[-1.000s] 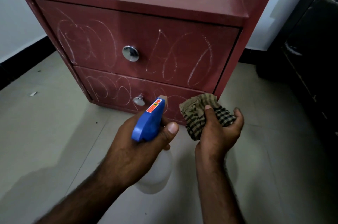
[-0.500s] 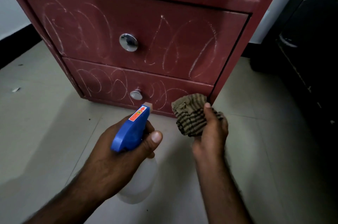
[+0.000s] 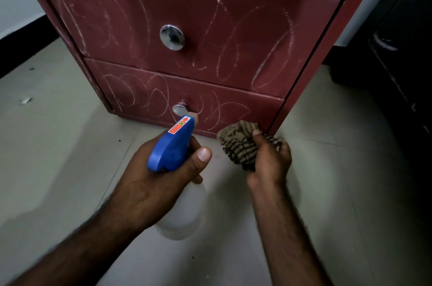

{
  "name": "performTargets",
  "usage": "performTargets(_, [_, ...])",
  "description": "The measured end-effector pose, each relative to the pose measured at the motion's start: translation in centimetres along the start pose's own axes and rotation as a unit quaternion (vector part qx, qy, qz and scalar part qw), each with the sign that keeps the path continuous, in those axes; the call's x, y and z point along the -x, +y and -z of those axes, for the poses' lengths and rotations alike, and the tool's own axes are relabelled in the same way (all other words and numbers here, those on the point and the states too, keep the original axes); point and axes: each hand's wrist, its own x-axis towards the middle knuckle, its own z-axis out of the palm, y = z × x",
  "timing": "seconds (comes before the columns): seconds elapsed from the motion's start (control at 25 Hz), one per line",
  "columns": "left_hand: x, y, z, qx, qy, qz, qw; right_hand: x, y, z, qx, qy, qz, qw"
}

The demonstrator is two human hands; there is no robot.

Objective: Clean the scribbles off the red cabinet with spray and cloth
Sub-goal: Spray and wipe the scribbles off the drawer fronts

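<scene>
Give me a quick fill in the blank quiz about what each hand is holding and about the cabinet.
1. The left hand grips a spray bottle with a ____ head.
2. The right hand holds a striped ____.
3. White scribbles cover the ____ cabinet.
Missing words: blue; cloth; red.

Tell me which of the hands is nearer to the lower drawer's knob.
Left. The left hand grips the spray bottle just below the knob; the right hand, holding the cloth, is farther right.
</scene>
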Motion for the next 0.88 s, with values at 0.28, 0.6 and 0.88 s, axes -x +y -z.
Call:
performTargets(0.28, [-0.3,0.2,-0.4,0.013,0.006,0.003,1.000,-0.9,1.8,0.6,-0.017,0.002,-0.041,0.999])
performTargets(0.6, [-0.4,-0.1,0.3,0.012,0.011,-0.007,1.000,0.2,2.4,0.3,0.012,0.020,-0.068,0.997])
performTargets(0.88, [-0.5,-0.2,0.4,0.014,0.015,-0.001,1.000,1.5,2.3,-0.6,-0.064,-0.056,-0.188,0.978])
